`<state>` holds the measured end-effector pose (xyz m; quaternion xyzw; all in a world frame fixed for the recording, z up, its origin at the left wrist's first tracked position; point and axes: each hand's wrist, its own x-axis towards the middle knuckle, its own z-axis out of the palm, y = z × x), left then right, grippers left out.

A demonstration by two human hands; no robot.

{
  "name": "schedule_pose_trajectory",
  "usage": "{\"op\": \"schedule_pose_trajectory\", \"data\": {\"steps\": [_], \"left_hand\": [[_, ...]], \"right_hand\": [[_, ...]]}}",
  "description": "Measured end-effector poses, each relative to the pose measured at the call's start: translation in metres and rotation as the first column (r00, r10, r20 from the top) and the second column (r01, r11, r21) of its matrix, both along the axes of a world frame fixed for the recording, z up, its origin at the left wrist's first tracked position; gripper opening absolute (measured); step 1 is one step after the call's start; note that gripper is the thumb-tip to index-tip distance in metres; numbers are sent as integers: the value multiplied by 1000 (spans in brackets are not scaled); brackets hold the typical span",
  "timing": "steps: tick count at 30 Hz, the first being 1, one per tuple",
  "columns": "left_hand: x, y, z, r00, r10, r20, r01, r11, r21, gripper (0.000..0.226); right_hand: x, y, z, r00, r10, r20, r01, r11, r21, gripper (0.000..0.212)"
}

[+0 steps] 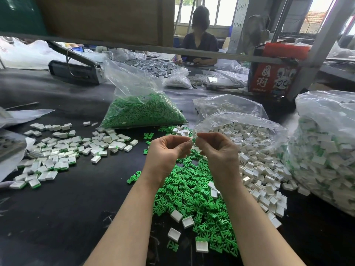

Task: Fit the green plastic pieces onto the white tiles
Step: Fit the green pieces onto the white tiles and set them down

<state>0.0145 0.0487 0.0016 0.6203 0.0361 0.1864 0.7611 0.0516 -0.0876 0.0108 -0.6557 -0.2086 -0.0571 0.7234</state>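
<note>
Both hands are raised above the middle of the black counter [63, 208], fingertips meeting. The left hand [169, 148] has its fingers curled in, pinching something small and white at the tips; it is too hidden to say for sure that it is a tile. The right hand [215, 148] is curled the same way and pinches a small object where a speck of green shows between the two hands, likely one green piece, though most of it is covered.

Directly beneath the hands and running toward 6 o'clock lies the loose heap of green pieces [194, 196], with a few white tiles scattered on and beside it. From 3 to 4 o'clock of the hands, a spread of white tiles [259, 169] spills out of an open clear bag [240, 121]. At 9 o'clock, well apart from the hands, sits a pile of finished tiles [63, 150] showing green edges under white tops. At 12 o'clock stands a clear bag of green pieces [144, 112], its mouth open and slumped. At the far 3 o'clock edge is a big bag of tiles [326, 150] with green showing among the white.

Farther off at 12 o'clock, another person [199, 41] sits across the counter, and at 1 o'clock stands a red box [272, 77] beside a metal frame post.
</note>
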Motion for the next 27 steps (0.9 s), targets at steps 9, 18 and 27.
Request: {"op": "schedule_pose_trajectory", "data": {"steps": [9,18,27], "left_hand": [[0,1,-1,1000,12,-17,-11,998,61,13],[-1,0,0,1000,17,-11,-17,999,38,24],[-1,0,-1,1000,11,-18,-10,996,89,16]], "right_hand": [[0,1,0,1000,-12,21,13,1000,-21,10],[3,2,-2,999,-5,46,8,998,-59,12],[9,-3,-4,928,235,-289,-182,963,200,11]]}}
